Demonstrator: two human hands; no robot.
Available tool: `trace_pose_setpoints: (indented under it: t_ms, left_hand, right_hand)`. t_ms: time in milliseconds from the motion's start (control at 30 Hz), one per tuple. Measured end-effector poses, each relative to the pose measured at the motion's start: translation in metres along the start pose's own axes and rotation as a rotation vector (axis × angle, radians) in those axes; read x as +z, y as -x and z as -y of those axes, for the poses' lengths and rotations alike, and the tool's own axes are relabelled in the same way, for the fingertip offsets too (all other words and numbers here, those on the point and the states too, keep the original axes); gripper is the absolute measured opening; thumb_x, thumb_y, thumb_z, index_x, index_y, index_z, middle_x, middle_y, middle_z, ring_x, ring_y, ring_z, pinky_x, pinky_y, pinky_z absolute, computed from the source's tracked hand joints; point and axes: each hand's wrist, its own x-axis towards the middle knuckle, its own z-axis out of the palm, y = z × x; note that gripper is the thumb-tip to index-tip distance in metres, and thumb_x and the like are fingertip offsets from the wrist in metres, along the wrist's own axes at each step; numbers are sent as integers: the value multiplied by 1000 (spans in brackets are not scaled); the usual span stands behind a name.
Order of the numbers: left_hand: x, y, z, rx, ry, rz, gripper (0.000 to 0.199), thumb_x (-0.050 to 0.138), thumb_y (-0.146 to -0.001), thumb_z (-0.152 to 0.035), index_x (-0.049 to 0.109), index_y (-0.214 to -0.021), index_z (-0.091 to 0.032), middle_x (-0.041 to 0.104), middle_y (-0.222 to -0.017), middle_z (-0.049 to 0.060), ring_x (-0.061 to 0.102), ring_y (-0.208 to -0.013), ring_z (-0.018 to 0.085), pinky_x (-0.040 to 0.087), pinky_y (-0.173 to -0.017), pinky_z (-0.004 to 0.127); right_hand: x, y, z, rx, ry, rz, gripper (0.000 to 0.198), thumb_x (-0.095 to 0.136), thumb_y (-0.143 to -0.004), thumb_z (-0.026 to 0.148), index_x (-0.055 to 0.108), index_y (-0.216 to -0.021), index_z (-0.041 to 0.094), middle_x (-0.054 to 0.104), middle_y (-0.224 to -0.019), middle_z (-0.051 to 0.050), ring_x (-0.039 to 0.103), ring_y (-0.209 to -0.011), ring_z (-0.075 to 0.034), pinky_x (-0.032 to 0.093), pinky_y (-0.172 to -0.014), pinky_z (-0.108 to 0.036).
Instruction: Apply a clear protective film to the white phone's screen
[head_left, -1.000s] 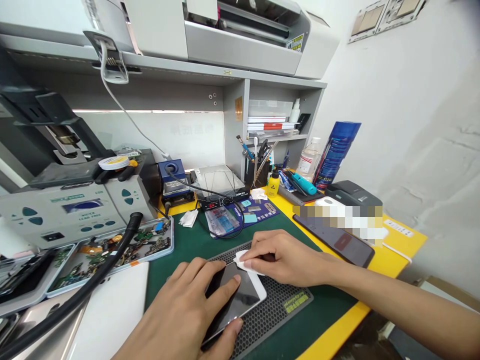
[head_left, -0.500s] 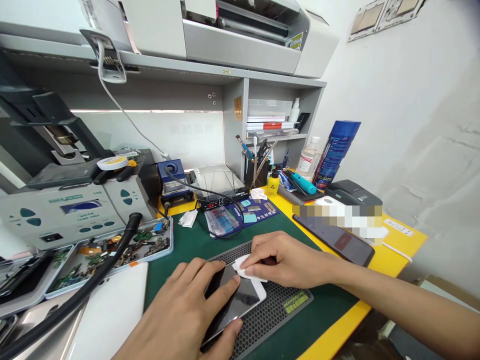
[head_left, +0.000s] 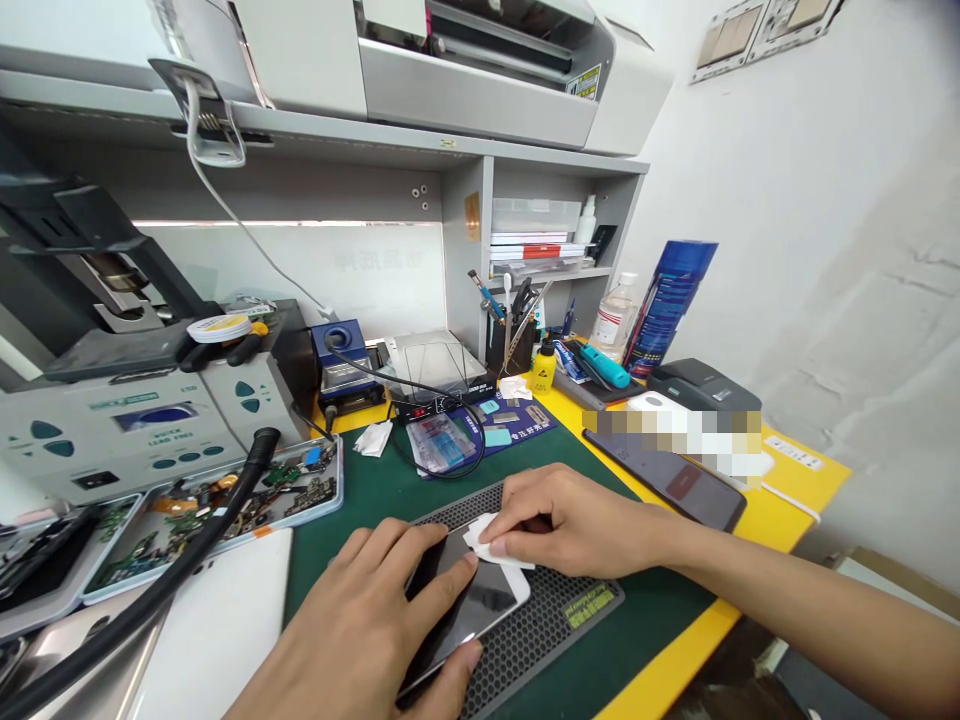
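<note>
Containers, left to right. Far left: a shallow tray (head_left: 60, 611) with dark flat parts. Against it, a pale-rimmed tray (head_left: 343, 482) of jumbled circuit boards, a blue piece among them. Mid-bench, a black holder (head_left: 501, 350) packed with upright tools. Above and right, a shelf compartment (head_left: 489, 200) keeps a clear box, stacked booklets and a white bottle. Then a yellow bottle (head_left: 543, 370), upright; behind it to the right, a clear bottle (head_left: 604, 330) with a red-and-white label, contents hard to make out.

Surface and room, same direction. A grey control station (head_left: 240, 440) stands behind the trays. Left hand (head_left: 375, 595) spread, holding the phone (head_left: 493, 592) by its long edges, index finger on the glass. Phone lies screen up, white-bordered, on a honeycomb mat (head_left: 517, 655) over a green mat (head_left: 637, 605). White printer (head_left: 480, 95) on the top shelf. Right hand (head_left: 562, 520) pinches a white tissue (head_left: 475, 531) against the phone's far end. Yellow tabletop (head_left: 675, 665) at right, a dark handset (head_left: 671, 485) on it; beyond, a stained white wall (head_left: 810, 220).
</note>
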Motion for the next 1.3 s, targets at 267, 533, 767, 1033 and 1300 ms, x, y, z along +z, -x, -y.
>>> trace_pose_setpoints:
  t_ms: [267,533,767,1033,1300]
  left_hand:
    - [1,1,1,9,-15,-10,43,66,-87,-38,71,-129,-31,72,-123,6,67,-104,29,60,-83,40]
    - [3,1,2,18,-22,-13,42,66,-88,-39,71,-129,-31,72,-123,6,67,-105,29,60,-84,39]
    - [2,1,1,-1,-4,18,43,66,-88,-37,70,-131,-32,71,-124,5,67,-105,28,60,-85,38]
    - [3,2,1,-6,0,24,44,64,-90,-40,69,-133,-32,71,-126,6,67,-106,29,60,-86,40]
    - [-3,-1,-2,-42,39,80,45,63,-91,-38,68,-135,-32,69,-129,6,65,-109,30,59,-90,43]
  right_hand:
    - [0,0,-1,13,-13,-3,20,69,-93,24,83,-105,15,77,-87,-7,65,-76,-14,46,-68,-23]
    - [-1,1,0,-8,-2,-2,21,69,-94,23,83,-106,14,77,-85,-7,63,-75,-13,45,-68,-22]
    - [0,1,-2,-21,-21,-8,19,70,-93,22,83,-105,13,77,-85,-7,64,-75,-13,45,-68,-22]
    - [0,1,-1,-27,-25,5,19,70,-93,22,83,-105,12,77,-86,-8,64,-77,-14,45,-69,-23]
    - [-1,2,-2,-13,-57,30,19,70,-94,23,83,-104,14,74,-84,-6,63,-76,-13,45,-69,-22]
